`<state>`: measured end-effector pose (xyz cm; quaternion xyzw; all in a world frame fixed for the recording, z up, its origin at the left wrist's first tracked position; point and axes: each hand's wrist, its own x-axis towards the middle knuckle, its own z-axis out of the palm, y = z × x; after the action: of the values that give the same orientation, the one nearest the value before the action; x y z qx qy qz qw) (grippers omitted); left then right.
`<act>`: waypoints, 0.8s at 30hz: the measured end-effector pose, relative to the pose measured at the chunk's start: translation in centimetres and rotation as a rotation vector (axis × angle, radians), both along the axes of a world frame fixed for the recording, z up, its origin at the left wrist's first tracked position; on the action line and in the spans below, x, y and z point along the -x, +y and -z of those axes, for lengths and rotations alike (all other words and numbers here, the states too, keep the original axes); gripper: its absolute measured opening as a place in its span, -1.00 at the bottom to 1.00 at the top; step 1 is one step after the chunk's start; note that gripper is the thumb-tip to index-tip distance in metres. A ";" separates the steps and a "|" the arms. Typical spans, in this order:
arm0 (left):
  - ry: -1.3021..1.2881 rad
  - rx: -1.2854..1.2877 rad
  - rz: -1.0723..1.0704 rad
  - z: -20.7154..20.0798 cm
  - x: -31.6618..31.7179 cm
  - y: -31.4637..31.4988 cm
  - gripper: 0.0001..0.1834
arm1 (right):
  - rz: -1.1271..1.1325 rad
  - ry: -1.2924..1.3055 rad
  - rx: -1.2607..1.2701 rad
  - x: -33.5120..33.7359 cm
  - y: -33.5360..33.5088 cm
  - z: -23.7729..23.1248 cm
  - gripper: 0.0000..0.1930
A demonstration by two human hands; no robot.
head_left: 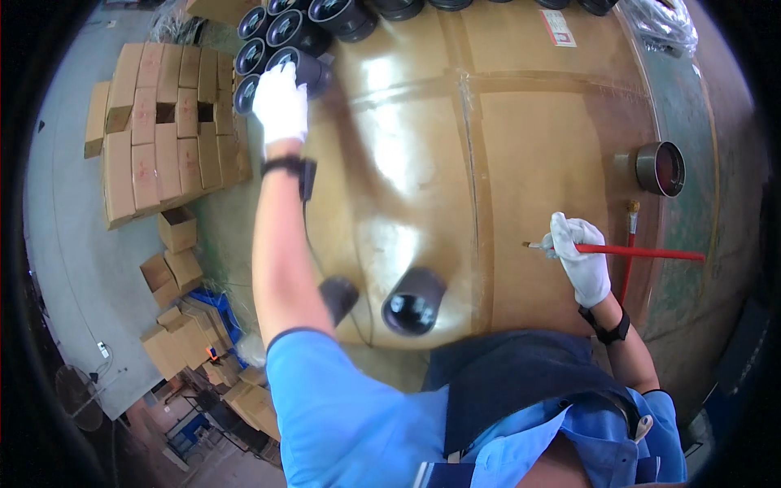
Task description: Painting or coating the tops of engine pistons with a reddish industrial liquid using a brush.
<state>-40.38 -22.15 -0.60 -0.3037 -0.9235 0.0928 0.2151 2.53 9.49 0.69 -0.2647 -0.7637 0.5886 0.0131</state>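
My left hand, in a white glove, reaches to the far left of the table. Its fingers are closed at the rim of a black cylinder with a glossy open end, in a group of similar ones. Between my right hand's gloved fingers is a thin paintbrush with a red handle, its bristle end pointing left. Near my body stand another black cylinder and a second one, partly behind my left forearm. Beneath everything is a table covered in brown cardboard.
At the right edge stands a round metal tin with reddish contents. A second red-handled brush lies just below it, partly behind my right hand. Cardboard boxes are stacked left of the table. Clear plastic wrap lies at the far right.
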 end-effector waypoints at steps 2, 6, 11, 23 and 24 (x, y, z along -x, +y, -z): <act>0.061 -0.073 -0.003 -1.4 -4.0 2.2 -0.38 | 0.015 0.032 -0.009 -0.1 0.6 -0.1 -0.61; -0.532 -0.382 0.101 -6.8 -17.0 4.9 -0.67 | 0.054 0.148 -0.085 -1.4 4.1 0.9 -0.64; -0.342 -0.077 0.122 -11.1 -33.8 4.0 -0.45 | 0.459 0.048 0.262 -3.3 12.0 -1.6 -0.60; -0.655 0.086 -0.084 -6.7 -42.8 3.3 -0.58 | 0.713 0.145 0.176 -8.2 21.2 3.9 -0.62; -0.668 0.064 -0.059 -6.9 -42.6 3.6 -0.58 | 0.714 0.162 0.183 -8.3 21.3 4.1 -0.61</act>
<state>2.20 -18.55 6.35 -0.2973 -0.9479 0.0235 -0.1118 10.84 30.83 -3.38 -0.4668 -0.5643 0.6318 0.2541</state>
